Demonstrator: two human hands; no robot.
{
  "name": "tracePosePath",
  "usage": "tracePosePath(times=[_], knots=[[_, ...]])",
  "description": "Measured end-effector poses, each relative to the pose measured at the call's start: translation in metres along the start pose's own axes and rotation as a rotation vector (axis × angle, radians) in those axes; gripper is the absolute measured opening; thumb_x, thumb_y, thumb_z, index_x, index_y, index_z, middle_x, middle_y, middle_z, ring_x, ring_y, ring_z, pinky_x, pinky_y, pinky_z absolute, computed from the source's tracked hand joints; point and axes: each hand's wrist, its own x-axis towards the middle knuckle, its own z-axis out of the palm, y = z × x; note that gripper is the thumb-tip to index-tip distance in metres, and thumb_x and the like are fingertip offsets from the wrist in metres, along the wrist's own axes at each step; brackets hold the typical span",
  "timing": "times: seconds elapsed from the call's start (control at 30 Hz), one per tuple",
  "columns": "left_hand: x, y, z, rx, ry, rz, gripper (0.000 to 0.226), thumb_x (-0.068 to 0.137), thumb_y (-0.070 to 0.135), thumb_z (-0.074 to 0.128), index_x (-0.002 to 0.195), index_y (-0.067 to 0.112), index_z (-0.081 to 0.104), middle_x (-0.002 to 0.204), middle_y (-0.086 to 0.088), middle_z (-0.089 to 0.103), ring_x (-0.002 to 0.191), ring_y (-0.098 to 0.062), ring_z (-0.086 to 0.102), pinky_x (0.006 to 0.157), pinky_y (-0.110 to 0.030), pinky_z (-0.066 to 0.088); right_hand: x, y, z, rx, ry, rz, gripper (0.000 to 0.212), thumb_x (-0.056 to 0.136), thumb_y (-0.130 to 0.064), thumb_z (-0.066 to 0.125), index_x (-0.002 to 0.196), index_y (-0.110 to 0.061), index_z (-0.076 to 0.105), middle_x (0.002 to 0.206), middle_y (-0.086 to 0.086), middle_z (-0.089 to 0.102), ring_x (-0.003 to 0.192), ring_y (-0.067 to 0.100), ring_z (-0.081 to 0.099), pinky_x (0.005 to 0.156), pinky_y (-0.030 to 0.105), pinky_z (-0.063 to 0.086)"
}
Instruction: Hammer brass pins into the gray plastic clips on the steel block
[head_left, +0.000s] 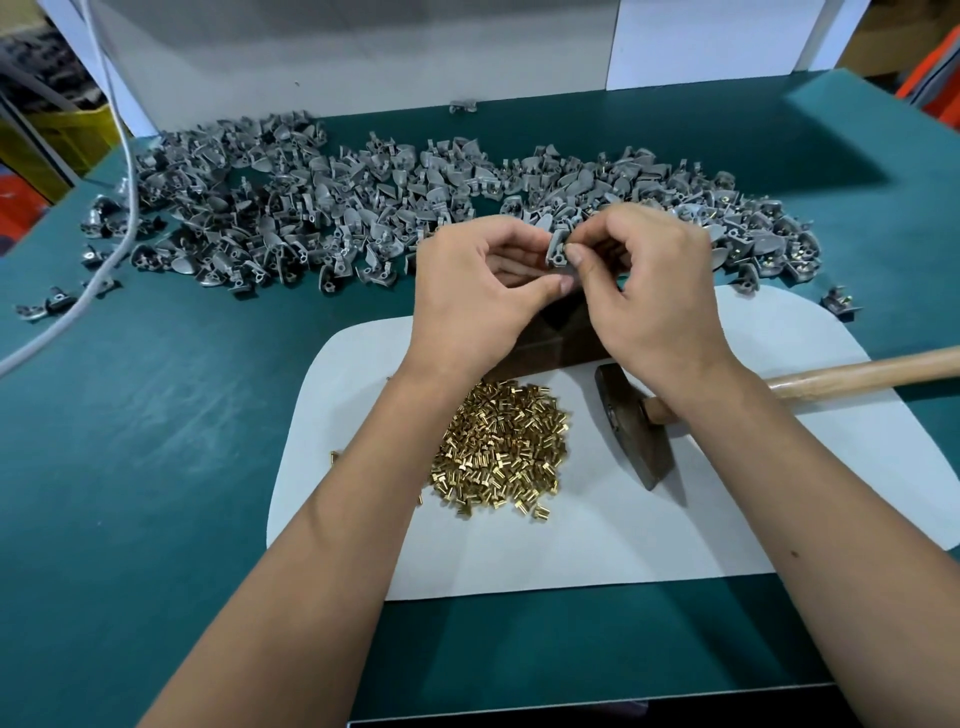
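Note:
My left hand (475, 291) holds a gray plastic clip (557, 253) between thumb and fingers, above the dark steel block (556, 338). My right hand (644, 291) pinches at the clip's right side with thumb and forefinger; whether a pin is between them I cannot tell. Both hands hide most of the block. A heap of brass pins (501, 447) lies on the white mat (623, 540) under my left wrist. The hammer (631, 431) rests on the mat to the right, its wooden handle (857, 371) running off to the right edge.
A wide heap of gray clips (311, 208) spreads across the green table (156, 415) behind my hands; those at the right (769, 249) show brass pins. A white cable (111, 171) hangs down at the left. White panels (363, 57) stand behind.

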Motion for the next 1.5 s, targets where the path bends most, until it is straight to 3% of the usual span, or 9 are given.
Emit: tracePosePath(times=[0.3,0.43,0.53,0.63,0.8,0.97,1.17,1.3,1.5], knots=[[0.003,-0.005,-0.008,0.352,0.042,0.209,0.023,0.087,0.021,0.08,0.107,0.011,0.08,0.099,0.0,0.078,0.092,-0.012,0.072,0.085,-0.038,0.06,0.015,0.009,-0.032,0.08,-0.252,0.017,0.015,0.097,-0.021,0.067,0.091,-0.012,0.078,0.081,-0.002,0.072,0.077,0.015,0.064,0.074,0.027,0.05],[0.005,-0.009,-0.015,0.364,-0.067,0.096,0.013,0.082,0.025,0.085,0.094,0.02,0.084,0.105,0.008,0.076,0.109,-0.006,0.064,0.104,-0.035,0.047,0.027,0.021,-0.07,0.047,-0.69,0.092,0.019,0.088,-0.031,0.076,0.072,-0.021,0.076,0.063,-0.009,0.07,0.058,0.007,0.063,0.059,0.027,0.051],[0.006,-0.012,-0.018,0.251,-0.117,-0.017,0.014,0.079,0.017,0.087,0.092,0.015,0.083,0.11,0.002,0.075,0.11,-0.008,0.067,0.105,-0.037,0.049,0.023,0.027,-0.083,-0.005,-1.042,0.207,0.011,0.077,-0.035,0.085,0.075,-0.026,0.078,0.069,-0.007,0.074,0.065,0.011,0.07,0.069,0.035,0.058],[0.005,-0.011,-0.02,0.168,-0.148,-0.071,0.017,0.078,0.012,0.087,0.094,0.009,0.082,0.112,-0.003,0.075,0.11,-0.01,0.068,0.104,-0.04,0.052,0.012,0.026,-0.078,-0.098,-1.174,0.242,0.027,0.064,-0.04,0.094,0.083,-0.03,0.076,0.075,-0.009,0.074,0.071,0.015,0.071,0.073,0.042,0.06],[0.004,-0.011,-0.025,0.093,-0.159,-0.126,0.02,0.077,0.005,0.086,0.095,0.002,0.079,0.116,-0.007,0.074,0.11,-0.015,0.07,0.103,-0.038,0.054,0.003,0.03,-0.073,-0.181,-1.128,0.178,0.03,0.063,-0.046,0.093,0.08,-0.035,0.071,0.073,-0.015,0.069,0.065,0.008,0.063,0.066,0.038,0.055],[0.004,-0.01,-0.022,0.077,-0.165,-0.149,0.012,0.078,-0.001,0.084,0.087,0.001,0.077,0.114,-0.01,0.075,0.109,-0.019,0.071,0.102,-0.042,0.054,0.012,0.038,-0.088,0.092,-1.166,0.236,0.012,0.086,-0.011,0.079,0.085,-0.016,0.068,0.076,-0.002,0.075,0.07,0.014,0.072,0.069,0.033,0.057],[0.005,-0.009,-0.022,0.039,-0.164,-0.184,0.013,0.078,-0.004,0.082,0.088,0.002,0.077,0.112,-0.013,0.075,0.107,-0.021,0.072,0.102,-0.042,0.055,0.025,0.018,-0.072,0.18,-0.686,0.155,0.024,0.106,-0.024,0.054,0.091,-0.007,0.064,0.068,-0.004,0.062,0.057,0.009,0.052,0.057,0.022,0.043],[0.005,-0.008,-0.021,0.007,-0.156,-0.224,0.015,0.077,-0.005,0.082,0.091,-0.003,0.077,0.11,-0.015,0.075,0.104,-0.019,0.073,0.098,-0.036,0.057,0.027,0.002,-0.052,-0.095,-0.563,0.054,0.026,0.106,-0.03,0.05,0.088,-0.013,0.06,0.077,-0.003,0.062,0.07,0.014,0.055,0.065,0.037,0.042],[0.006,-0.01,-0.023,-0.02,-0.155,-0.28,0.012,0.076,-0.002,0.084,0.086,0.003,0.077,0.109,-0.012,0.077,0.104,-0.015,0.074,0.098,-0.036,0.057,0.03,-0.003,-0.047,-0.064,-0.299,-0.03,0.025,0.103,-0.037,0.045,0.095,-0.019,0.059,0.074,-0.004,0.059,0.065,0.015,0.054,0.061,0.033,0.041]])
